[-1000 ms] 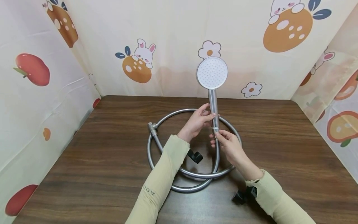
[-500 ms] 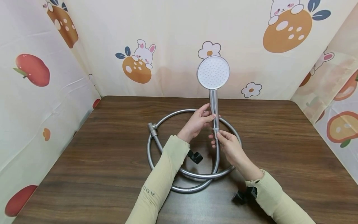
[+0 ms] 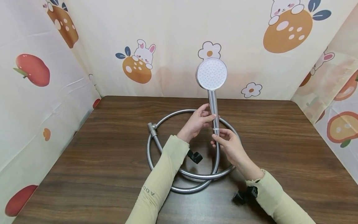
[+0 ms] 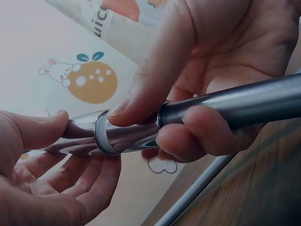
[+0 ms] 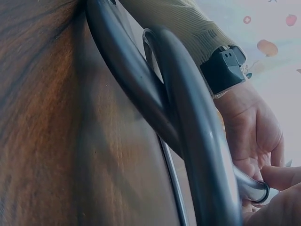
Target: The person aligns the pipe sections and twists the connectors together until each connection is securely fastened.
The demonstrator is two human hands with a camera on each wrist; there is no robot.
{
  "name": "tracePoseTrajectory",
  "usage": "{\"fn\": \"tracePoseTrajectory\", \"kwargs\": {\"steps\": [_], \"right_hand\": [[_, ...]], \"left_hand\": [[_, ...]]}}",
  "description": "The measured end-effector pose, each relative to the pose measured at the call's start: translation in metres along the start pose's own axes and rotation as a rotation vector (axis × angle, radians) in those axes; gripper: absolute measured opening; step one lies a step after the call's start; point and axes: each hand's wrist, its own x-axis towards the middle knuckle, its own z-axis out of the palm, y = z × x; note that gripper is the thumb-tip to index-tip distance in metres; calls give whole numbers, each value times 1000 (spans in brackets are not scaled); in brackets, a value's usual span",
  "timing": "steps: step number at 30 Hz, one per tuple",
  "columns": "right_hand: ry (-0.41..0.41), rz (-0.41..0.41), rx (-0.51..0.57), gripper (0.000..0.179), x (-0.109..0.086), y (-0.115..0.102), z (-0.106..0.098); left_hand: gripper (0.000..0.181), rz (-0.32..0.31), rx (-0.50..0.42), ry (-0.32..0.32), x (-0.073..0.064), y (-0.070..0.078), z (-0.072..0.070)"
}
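Note:
A chrome shower head with a round white spray face stands upright over the table. My left hand holds its handle between thumb and fingers. Just below, my right hand pinches the metal nut of the shower hose where it meets the handle. In the left wrist view a pale ring shows at the joint, with the right thumb lying across the nut. The hose lies in loops beneath both arms. Hose coils fill the middle of the right wrist view.
A chrome angled fitting rests on the left of the hose loop. Under everything is a dark wooden table. Patterned curtains rise behind it and at both sides. Black wrist cameras hang below the sleeves.
The shower head has swayed slightly right, then back left and a little down. The right thumb and fingers have shifted on the nut. The left hand has hardly moved.

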Motion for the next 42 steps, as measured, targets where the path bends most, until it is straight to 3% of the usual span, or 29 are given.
{"fn": "tracePoseTrajectory", "kwargs": {"steps": [4,16,23,35,42], "right_hand": [[19,4,16,25,1,0,1],[-27,-12,-4,25,-1,-1,-2],[-26,-28,9,16,-1,1,-1],[-37,-28,-11,22,-2,1,-2],[-63,-56,-2,41,-2,1,-2]], "left_hand": [[48,3,-3,-1,0,0,0],[50,-12,-25,-11,1,1,0],[48,-17,13,-15,1,0,-2],[47,-3,19,-16,1,0,-2],[47,1,21,-19,1,-1,-2]]}}
